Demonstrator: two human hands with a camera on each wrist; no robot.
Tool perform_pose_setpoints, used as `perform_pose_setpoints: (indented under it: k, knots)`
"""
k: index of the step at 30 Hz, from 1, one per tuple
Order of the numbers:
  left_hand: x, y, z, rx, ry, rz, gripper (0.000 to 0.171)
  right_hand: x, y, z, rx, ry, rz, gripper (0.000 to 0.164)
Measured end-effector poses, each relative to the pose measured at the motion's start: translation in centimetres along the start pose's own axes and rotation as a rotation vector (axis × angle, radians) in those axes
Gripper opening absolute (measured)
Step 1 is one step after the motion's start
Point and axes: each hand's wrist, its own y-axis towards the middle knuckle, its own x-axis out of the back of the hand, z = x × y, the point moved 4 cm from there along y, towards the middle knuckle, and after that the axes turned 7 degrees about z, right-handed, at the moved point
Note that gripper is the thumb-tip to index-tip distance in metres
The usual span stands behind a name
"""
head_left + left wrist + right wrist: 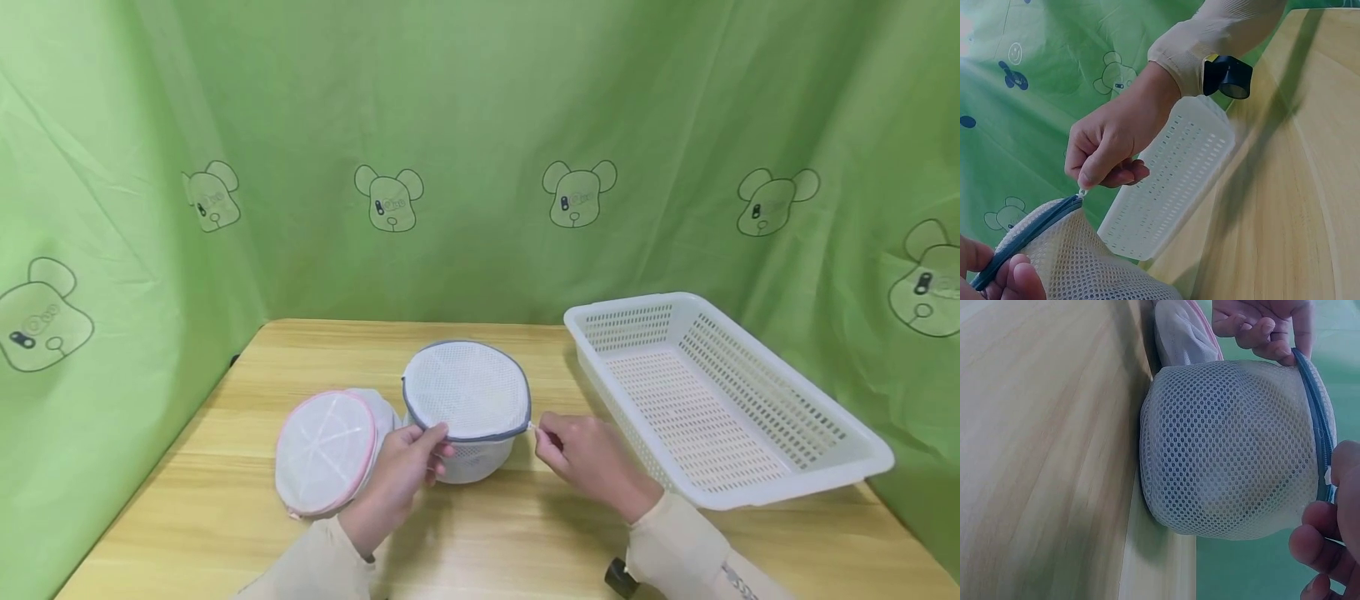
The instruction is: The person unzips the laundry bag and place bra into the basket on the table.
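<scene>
A round white mesh laundry bag (465,387) with a dark blue zipper rim stands on the table between the hands. My left hand (397,479) pinches the zipper rim at its near left side, thumb on top and fingers beneath. At the rim's right end, my right hand (588,457) pinches the small white zipper pull (1082,192) between thumb and curled forefinger. Through the mesh in the right wrist view, something pale shows inside the bag. Beside my left hand lies a second white laundry bag (326,454) with pink trim.
A large white plastic basket (802,489) with slotted walls stands to the right of the bags. The wooden table (487,558) is enclosed by green curtains (480,275) printed with bear heads. A black device (1235,78) is strapped at the right wrist.
</scene>
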Motion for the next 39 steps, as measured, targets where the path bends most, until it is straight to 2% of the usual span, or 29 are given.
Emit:
perform_pose_setpoints:
  k: [16, 25, 39]
  knots:
    - [0.19, 0.03, 0.08, 0.004, 0.002, -0.031, 0.021, 0.24, -0.07, 0.04, -0.006, -0.010, 0.009, 0.026]
    - [0.29, -0.03, -0.11, 0.005, -0.006, -0.035, 0.021, 0.35, 0.03, 0.00, -0.039, 0.011, 0.047, 0.028]
    - [0.74, 0.24, -0.29, 0.006, 0.004, -0.036, 0.020, 0.37, 0.10, -0.33, -0.024, 0.014, 0.032, 0.024]
